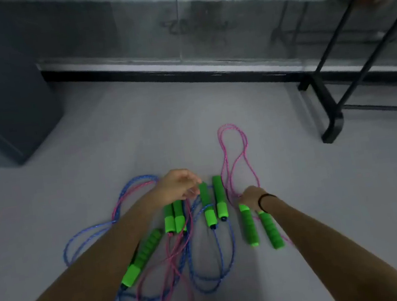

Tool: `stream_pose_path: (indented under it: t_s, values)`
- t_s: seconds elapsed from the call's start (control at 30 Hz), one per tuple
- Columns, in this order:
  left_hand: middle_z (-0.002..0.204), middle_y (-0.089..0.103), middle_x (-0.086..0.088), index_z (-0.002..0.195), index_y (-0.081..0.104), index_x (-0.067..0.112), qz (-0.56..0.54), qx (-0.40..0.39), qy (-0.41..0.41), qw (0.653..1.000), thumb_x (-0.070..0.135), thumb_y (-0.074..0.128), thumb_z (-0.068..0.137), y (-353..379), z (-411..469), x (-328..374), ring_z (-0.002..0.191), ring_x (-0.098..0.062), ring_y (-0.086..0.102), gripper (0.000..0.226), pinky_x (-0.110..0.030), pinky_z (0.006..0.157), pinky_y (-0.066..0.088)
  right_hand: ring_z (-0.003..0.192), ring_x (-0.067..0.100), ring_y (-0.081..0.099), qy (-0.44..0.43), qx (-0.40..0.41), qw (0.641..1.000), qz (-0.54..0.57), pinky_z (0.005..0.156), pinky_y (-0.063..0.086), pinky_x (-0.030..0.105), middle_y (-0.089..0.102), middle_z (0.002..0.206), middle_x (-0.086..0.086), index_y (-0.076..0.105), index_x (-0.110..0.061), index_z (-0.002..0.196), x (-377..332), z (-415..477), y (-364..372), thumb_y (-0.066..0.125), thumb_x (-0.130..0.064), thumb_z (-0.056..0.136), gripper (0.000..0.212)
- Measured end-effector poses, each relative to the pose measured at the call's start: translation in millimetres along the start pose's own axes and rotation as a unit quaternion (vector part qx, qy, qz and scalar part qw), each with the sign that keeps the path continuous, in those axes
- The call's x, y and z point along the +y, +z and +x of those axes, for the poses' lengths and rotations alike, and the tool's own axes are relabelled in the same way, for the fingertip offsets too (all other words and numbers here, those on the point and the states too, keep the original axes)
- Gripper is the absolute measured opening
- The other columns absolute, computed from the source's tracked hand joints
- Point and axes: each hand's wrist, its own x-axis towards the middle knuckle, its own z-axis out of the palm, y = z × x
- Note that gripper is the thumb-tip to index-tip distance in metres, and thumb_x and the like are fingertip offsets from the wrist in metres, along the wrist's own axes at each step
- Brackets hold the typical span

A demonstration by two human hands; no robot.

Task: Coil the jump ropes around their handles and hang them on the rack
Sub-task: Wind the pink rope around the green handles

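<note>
Several jump ropes with green foam handles lie tangled on the grey floor. A pink rope loops away from the right pair of handles. Blue rope and more pink rope spread left and toward me. My left hand hovers over the middle handles, fingers curled, touching or nearly touching a handle top. My right hand rests at the top of the right pair, where the pink rope meets them; its grip is hidden. A black rack stands at the right.
A dark grey cabinet stands at the left. A glass wall with a black base strip runs across the back. The rack's foot juts onto the floor near the pink loop.
</note>
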Motion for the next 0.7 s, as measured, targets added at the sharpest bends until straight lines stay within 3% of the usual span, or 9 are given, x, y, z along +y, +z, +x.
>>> stream_pose_path:
  t_s: [0.07,0.17,0.27,0.37,0.47,0.6,0.7]
  values:
    - [0.065,0.063,0.001,0.081,0.059,0.016,0.002,0.011,0.007,1.000,0.011,0.045,0.095,3,9,-12,0.045,0.001,0.059,0.020,-0.009,0.044,0.041,0.114,0.034,0.055,0.041,0.022,0.999,-0.009,0.089,0.045,0.035,0.057,0.120,0.021,0.052,0.001,0.117,13,22,23,0.047,-0.042,0.086,0.053]
    - [0.068,0.063,0.000,0.082,0.059,0.018,0.012,0.014,-0.001,1.000,0.010,0.043,0.095,7,22,-30,0.045,0.002,0.059,0.022,-0.012,0.049,0.042,0.128,0.038,0.037,0.104,0.047,0.993,0.033,0.104,0.036,0.045,0.029,0.143,0.022,0.029,-0.014,0.138,33,39,61,0.046,-0.048,0.078,0.071]
    - [0.065,0.065,0.005,0.082,0.059,0.020,0.031,0.009,-0.005,0.999,0.011,0.044,0.095,14,34,-38,0.047,0.002,0.060,0.022,-0.017,0.056,0.042,0.130,0.042,0.026,0.159,0.083,0.983,0.046,0.104,0.031,0.061,0.013,0.144,0.015,0.030,-0.026,0.136,45,33,79,0.057,-0.052,0.077,0.070]
    - [0.057,0.066,0.008,0.082,0.060,0.020,0.041,-0.007,-0.009,0.999,0.011,0.044,0.095,19,40,-41,0.049,0.002,0.061,0.022,-0.014,0.052,0.042,0.130,0.044,0.023,0.186,0.113,0.975,0.051,0.104,0.025,0.068,0.010,0.144,0.014,0.038,-0.028,0.130,53,43,88,0.065,-0.057,0.070,0.072]
    - [0.068,0.067,0.007,0.086,0.061,0.021,0.048,-0.023,-0.024,0.998,0.016,0.044,0.095,20,43,-39,0.054,0.001,0.063,0.020,-0.017,0.059,0.044,0.131,0.043,0.021,0.190,0.115,0.973,0.062,0.103,0.022,0.067,0.012,0.144,0.016,0.036,-0.028,0.129,52,55,90,0.070,-0.055,0.064,0.079]
    - [0.075,0.065,0.003,0.096,0.059,0.017,0.056,-0.011,-0.045,0.997,0.016,0.043,0.096,18,46,-37,0.055,0.001,0.062,0.016,-0.019,0.062,0.043,0.122,0.038,0.034,0.152,0.176,0.970,0.069,0.099,0.034,0.051,0.035,0.130,0.020,0.032,-0.027,0.132,42,68,92,0.059,-0.033,0.080,0.059]
    - [0.076,0.066,0.002,0.094,0.060,0.018,0.065,-0.019,-0.051,0.996,0.015,0.043,0.095,17,46,-39,0.058,-0.001,0.062,0.017,-0.020,0.064,0.042,0.121,0.038,0.037,0.146,0.179,0.968,0.102,0.097,0.035,0.049,0.038,0.128,0.023,0.030,-0.024,0.132,27,60,96,0.052,-0.029,0.086,0.051]
